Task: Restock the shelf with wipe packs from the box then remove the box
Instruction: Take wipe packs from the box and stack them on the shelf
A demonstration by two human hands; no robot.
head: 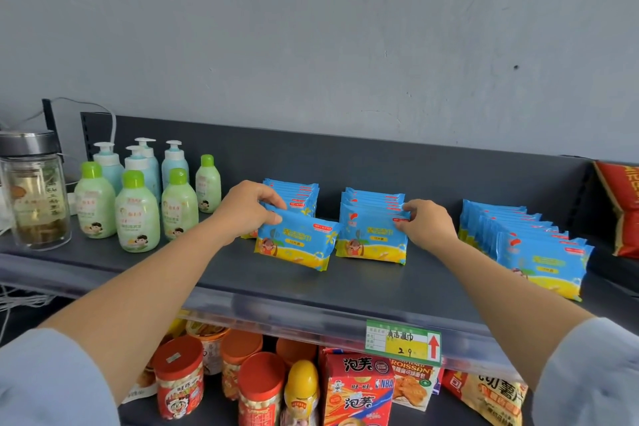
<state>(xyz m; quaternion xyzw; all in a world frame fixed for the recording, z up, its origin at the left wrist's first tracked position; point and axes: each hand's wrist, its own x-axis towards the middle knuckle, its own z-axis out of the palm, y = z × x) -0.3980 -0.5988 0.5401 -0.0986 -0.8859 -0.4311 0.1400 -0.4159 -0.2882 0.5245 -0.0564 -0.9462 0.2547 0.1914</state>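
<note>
Grey shelf (pixel 242 273): left hand (pixel 247 207) pinching front wipe pack (pixel 295 240), right hand (pixel 427 225) nipping neighbouring stack (pixel 371 235) beside it — light, soft, slippery film, best gripped by top edges.

Small shop, retail shelving showing it. Dark metal shelf (pixel 276 284) running across frame centre, wipe packs (pixel 373 242) standing in rows, lotion bottles (pixel 136 214) grouping at left. Price tag (pixel 403 342) hanging on shelf edge, lower right. Snack jars (pixel 178 377) and snack boxes (pixel 359 391) filling tier below.
</note>
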